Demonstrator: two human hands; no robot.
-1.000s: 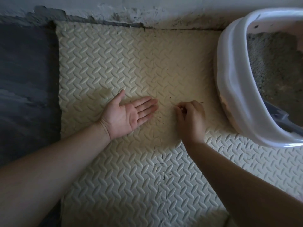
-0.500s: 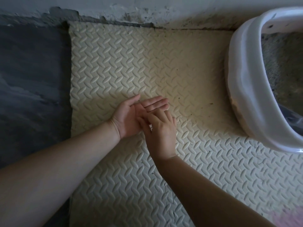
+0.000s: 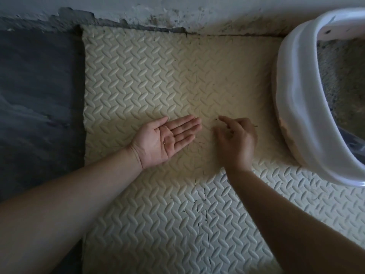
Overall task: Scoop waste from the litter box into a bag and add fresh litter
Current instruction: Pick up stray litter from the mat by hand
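A white litter box (image 3: pixel 296 99) stands at the right edge, holding grey litter (image 3: pixel 339 80). My left hand (image 3: pixel 166 140) lies palm up and flat on the cream foam mat (image 3: pixel 150 76), with a tiny speck on the palm. My right hand (image 3: pixel 237 139) hovers just right of it, back toward me, fingers loosely curled and fingertips reaching down to small dark specks (image 3: pixel 216 119) on the mat. Whether its fingers pinch anything is hidden. A dark scoop or bag (image 3: pixel 353 143) shows inside the box at the lower right.
The mat's left edge meets a dark grey floor (image 3: pixel 39 99). A stained, flaking wall (image 3: pixel 177 10) runs along the top. Small dark bits and cracks (image 3: pixel 203 212) mark the mat's seam below my hands.
My right hand has lifted off my left palm and moved right, back toward the specks on the mat. My left hand stays palm up.
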